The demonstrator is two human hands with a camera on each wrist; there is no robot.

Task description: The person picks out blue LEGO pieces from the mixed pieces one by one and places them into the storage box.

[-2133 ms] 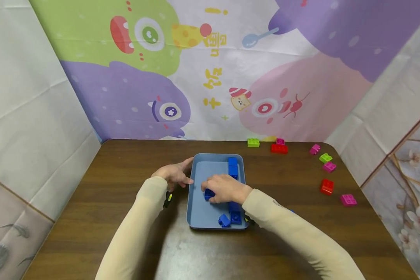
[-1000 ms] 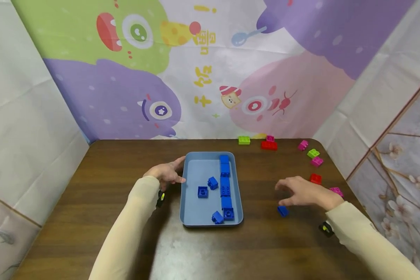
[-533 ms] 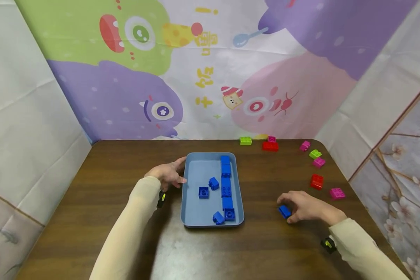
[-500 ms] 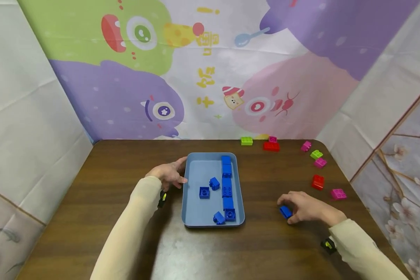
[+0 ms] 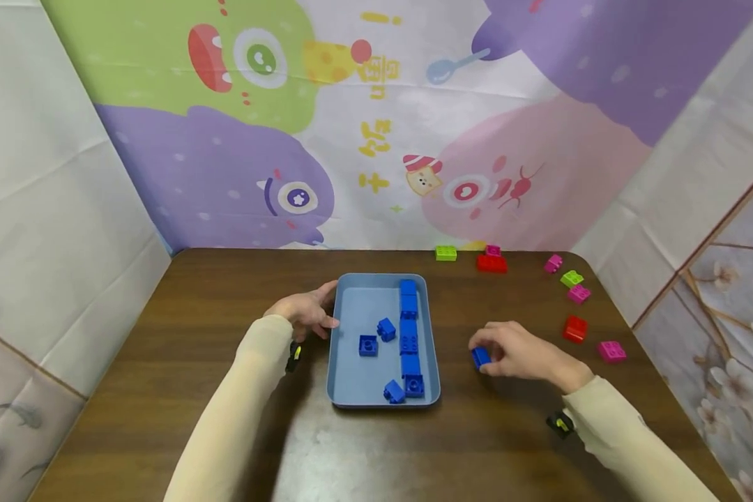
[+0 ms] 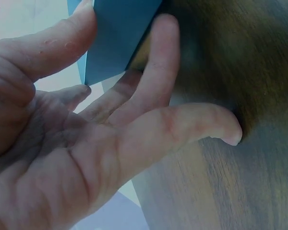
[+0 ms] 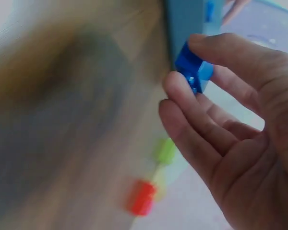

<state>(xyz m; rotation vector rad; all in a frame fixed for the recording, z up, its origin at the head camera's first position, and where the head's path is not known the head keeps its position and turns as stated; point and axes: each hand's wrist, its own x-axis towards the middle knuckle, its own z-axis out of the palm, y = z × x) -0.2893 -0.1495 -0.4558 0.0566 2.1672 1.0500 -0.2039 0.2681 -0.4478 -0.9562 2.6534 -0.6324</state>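
Note:
My right hand [image 5: 517,354] pinches a blue toy brick [image 5: 480,358] between thumb and fingers, to the right of the tray. In the right wrist view the same brick [image 7: 189,63] shows its studs, with the thumb on one side. A blue-grey tray [image 5: 351,380] lies in the middle of the table. Along its right wall runs a row of blue bricks [image 5: 409,335]; several more blue bricks [image 5: 368,345] lie loose inside. My left hand [image 5: 304,312] touches the tray's left side, its fingers spread. The left wrist view shows the thumb at the tray wall [image 6: 115,38].
Red, pink and green bricks lie along the back and right of the table: a green brick [image 5: 445,253], a long red brick [image 5: 492,263], a red brick [image 5: 575,329] and a pink brick [image 5: 611,351] among them. A printed cloth [image 5: 376,139] hangs behind the table.
My right hand left the tray, reached the blue brick on the table at right, took hold of it and brought it left towards the tray. The left hand stayed at the tray.

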